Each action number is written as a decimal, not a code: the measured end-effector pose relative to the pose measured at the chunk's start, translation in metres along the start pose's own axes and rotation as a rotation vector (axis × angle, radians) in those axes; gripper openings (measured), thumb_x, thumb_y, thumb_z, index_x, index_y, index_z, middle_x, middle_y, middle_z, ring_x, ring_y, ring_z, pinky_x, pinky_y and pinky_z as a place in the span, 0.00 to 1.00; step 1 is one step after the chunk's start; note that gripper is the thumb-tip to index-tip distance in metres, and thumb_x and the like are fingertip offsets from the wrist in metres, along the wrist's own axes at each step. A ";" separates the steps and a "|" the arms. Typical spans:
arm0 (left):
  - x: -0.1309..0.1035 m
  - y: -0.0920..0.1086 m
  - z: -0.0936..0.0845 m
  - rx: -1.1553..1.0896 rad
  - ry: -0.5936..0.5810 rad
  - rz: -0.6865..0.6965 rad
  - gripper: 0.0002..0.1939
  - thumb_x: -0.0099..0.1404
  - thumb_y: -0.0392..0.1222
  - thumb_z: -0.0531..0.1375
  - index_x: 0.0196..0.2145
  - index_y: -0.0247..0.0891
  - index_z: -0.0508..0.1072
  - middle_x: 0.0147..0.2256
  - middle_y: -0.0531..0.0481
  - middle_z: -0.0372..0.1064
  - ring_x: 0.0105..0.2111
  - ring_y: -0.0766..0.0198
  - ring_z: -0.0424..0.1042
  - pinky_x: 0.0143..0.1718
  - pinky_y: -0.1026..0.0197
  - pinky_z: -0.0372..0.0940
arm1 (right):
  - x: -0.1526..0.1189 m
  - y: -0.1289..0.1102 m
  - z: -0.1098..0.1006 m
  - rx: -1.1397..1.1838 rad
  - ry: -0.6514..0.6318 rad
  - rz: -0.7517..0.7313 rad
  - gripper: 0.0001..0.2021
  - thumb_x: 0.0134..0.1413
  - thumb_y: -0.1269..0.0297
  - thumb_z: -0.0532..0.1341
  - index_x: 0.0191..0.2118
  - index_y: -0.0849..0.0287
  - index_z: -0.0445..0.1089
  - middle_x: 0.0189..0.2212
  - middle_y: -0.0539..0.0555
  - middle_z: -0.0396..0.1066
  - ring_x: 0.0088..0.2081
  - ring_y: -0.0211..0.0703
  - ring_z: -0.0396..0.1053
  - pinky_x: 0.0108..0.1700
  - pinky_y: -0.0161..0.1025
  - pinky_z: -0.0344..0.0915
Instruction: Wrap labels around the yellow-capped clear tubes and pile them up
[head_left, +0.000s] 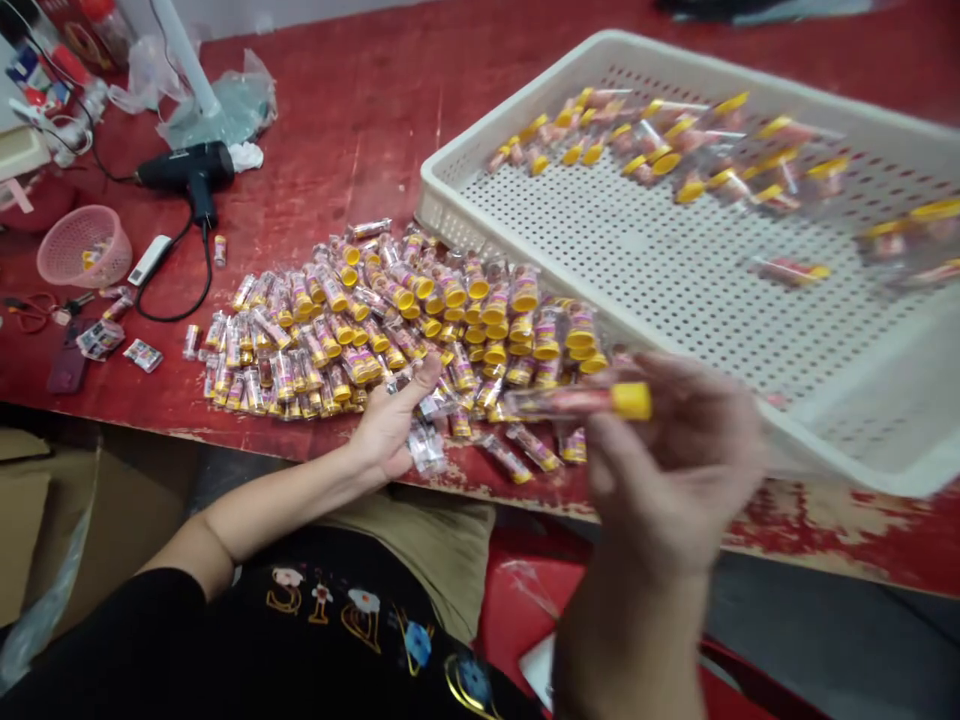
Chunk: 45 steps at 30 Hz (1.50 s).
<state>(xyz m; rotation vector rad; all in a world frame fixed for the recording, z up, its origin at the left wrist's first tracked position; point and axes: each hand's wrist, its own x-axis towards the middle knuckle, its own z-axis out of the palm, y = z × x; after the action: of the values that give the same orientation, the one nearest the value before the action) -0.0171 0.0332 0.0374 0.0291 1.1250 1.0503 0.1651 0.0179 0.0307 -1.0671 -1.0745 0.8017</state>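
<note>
My right hand [667, 450] is raised at the basket's near edge, fingers closed around a small clear tube [559, 402] with a yellow cap and pinkish contents. The tube lies nearly level, its cap to the right. My left hand [386, 430] rests at the table's front edge, thumb raised, with clear printed plastic sleeves [427, 447] at its fingers; part of its grip is hidden. Around and beyond it spreads a big heap of yellow-capped tubes [360, 330] with purple-and-pink labels. A few tubes [504, 458] lie between the two hands.
A white perforated basket [510, 255] at the right holds several scattered yellow-capped tubes. At the left are a black heat gun [191, 172] with its cord, a pink basket [84, 250], a dark phone [69, 362] and loose sleeves [142, 355]. Cardboard [112, 520] stands below the table.
</note>
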 end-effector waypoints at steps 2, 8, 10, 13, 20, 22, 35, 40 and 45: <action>0.002 -0.004 -0.001 0.007 -0.022 0.034 0.26 0.46 0.53 0.79 0.27 0.36 0.69 0.20 0.57 0.67 0.18 0.71 0.64 0.21 0.65 0.61 | -0.040 0.002 0.016 0.017 0.070 -0.038 0.18 0.50 0.66 0.73 0.48 0.50 0.77 0.41 0.52 0.76 0.42 0.44 0.76 0.38 0.41 0.76; -0.004 -0.013 -0.005 -0.017 -0.103 0.061 0.25 0.48 0.53 0.78 0.33 0.33 0.75 0.28 0.51 0.74 0.24 0.67 0.71 0.31 0.61 0.67 | -0.066 0.023 0.029 -0.002 0.109 -0.183 0.15 0.50 0.71 0.71 0.45 0.56 0.76 0.40 0.54 0.76 0.44 0.46 0.75 0.43 0.44 0.74; -0.011 -0.014 -0.006 0.016 -0.114 0.104 0.24 0.48 0.53 0.78 0.34 0.33 0.77 0.30 0.51 0.75 0.25 0.68 0.70 0.31 0.62 0.66 | -0.063 0.024 0.027 -0.034 0.141 -0.141 0.15 0.51 0.68 0.71 0.46 0.55 0.76 0.42 0.55 0.75 0.45 0.46 0.74 0.46 0.45 0.74; -0.019 -0.015 -0.007 0.069 -0.118 0.185 0.24 0.46 0.52 0.79 0.34 0.34 0.79 0.28 0.55 0.73 0.21 0.73 0.65 0.25 0.65 0.61 | -0.056 0.023 0.024 0.058 0.105 0.046 0.09 0.55 0.59 0.68 0.40 0.56 0.74 0.39 0.53 0.72 0.40 0.44 0.72 0.40 0.43 0.73; -0.020 -0.018 -0.005 0.042 -0.163 0.200 0.27 0.42 0.52 0.80 0.32 0.34 0.75 0.25 0.58 0.69 0.19 0.76 0.63 0.23 0.68 0.59 | -0.048 0.026 0.047 -0.044 -0.118 0.283 0.12 0.55 0.54 0.70 0.35 0.57 0.72 0.25 0.46 0.65 0.22 0.33 0.60 0.24 0.33 0.60; -0.019 -0.018 -0.006 0.045 -0.152 0.213 0.28 0.42 0.52 0.80 0.32 0.34 0.74 0.25 0.57 0.69 0.20 0.75 0.64 0.23 0.67 0.59 | -0.045 0.028 0.049 -0.069 -0.071 0.241 0.15 0.58 0.51 0.67 0.30 0.57 0.70 0.24 0.46 0.64 0.23 0.33 0.60 0.27 0.34 0.62; -0.014 -0.016 -0.011 0.038 -0.187 0.118 0.27 0.44 0.53 0.80 0.28 0.34 0.70 0.24 0.56 0.68 0.21 0.74 0.63 0.25 0.66 0.60 | -0.054 0.006 0.044 0.217 0.192 -0.080 0.10 0.61 0.59 0.67 0.47 0.49 0.77 0.37 0.51 0.70 0.39 0.42 0.73 0.54 0.54 0.75; -0.017 -0.014 -0.011 0.061 -0.167 0.054 0.23 0.48 0.48 0.79 0.32 0.33 0.74 0.29 0.54 0.72 0.24 0.70 0.69 0.29 0.64 0.66 | -0.065 0.022 0.052 -0.015 0.453 -0.312 0.12 0.54 0.63 0.73 0.46 0.50 0.81 0.39 0.53 0.69 0.41 0.44 0.72 0.46 0.45 0.75; -0.016 -0.012 -0.011 0.072 -0.171 0.027 0.19 0.53 0.47 0.77 0.32 0.33 0.74 0.30 0.51 0.74 0.29 0.66 0.74 0.33 0.61 0.71 | -0.080 0.026 0.045 -0.148 0.417 -0.339 0.13 0.58 0.62 0.70 0.49 0.47 0.81 0.41 0.55 0.71 0.36 0.43 0.72 0.33 0.41 0.72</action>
<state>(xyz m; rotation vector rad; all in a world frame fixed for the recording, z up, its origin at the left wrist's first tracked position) -0.0173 0.0103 0.0376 0.1884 1.0084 1.0114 0.0976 -0.0347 -0.0120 -1.0783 -0.9293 0.2159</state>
